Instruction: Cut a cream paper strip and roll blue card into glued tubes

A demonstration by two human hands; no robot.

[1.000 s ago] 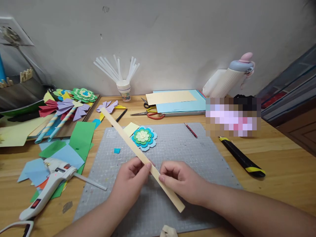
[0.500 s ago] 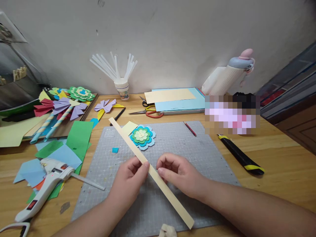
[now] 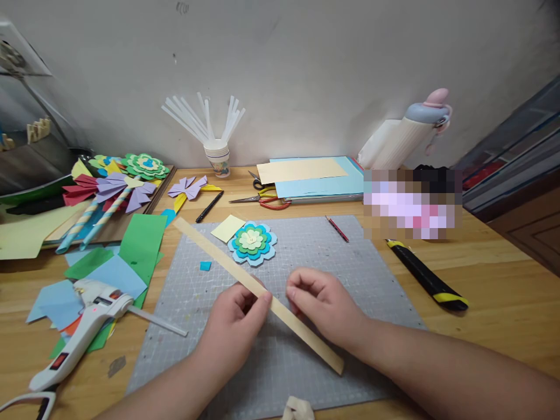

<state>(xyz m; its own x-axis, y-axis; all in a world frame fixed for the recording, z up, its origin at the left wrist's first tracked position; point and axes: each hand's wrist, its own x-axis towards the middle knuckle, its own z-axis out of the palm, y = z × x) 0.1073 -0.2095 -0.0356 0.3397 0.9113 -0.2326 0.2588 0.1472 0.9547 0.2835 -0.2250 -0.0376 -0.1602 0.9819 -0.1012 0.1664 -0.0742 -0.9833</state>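
A long cream paper strip (image 3: 219, 255) slants over the cutting mat, its upper end at the left. My left hand (image 3: 240, 318) pinches it near its middle, thumb on top and fingers curled beneath. Just right of the strip, my right hand (image 3: 326, 300) is closed, thumb against curled fingers; whether anything small is between them is hidden. Beyond the hands lies a layered paper flower (image 3: 252, 242) in blue, green and cream. A pale yellow paper piece (image 3: 227, 228) sits beside the flower, and a small blue scrap (image 3: 205, 266) lies left of the strip.
A white glue gun (image 3: 83, 329) lies at left by coloured paper scraps (image 3: 142, 239). Straws stand in a paper cup (image 3: 217, 157). Behind the grey mat (image 3: 371, 274) are scissors (image 3: 247, 200) and stacked paper (image 3: 319, 185). A black-yellow utility knife (image 3: 426, 274) and pencil (image 3: 336, 228) lie right.
The strip has turned to a flatter slant, its upper end shifting left and down, its lower end rising. My left hand keeps its pinch; my right hand has moved slightly right.
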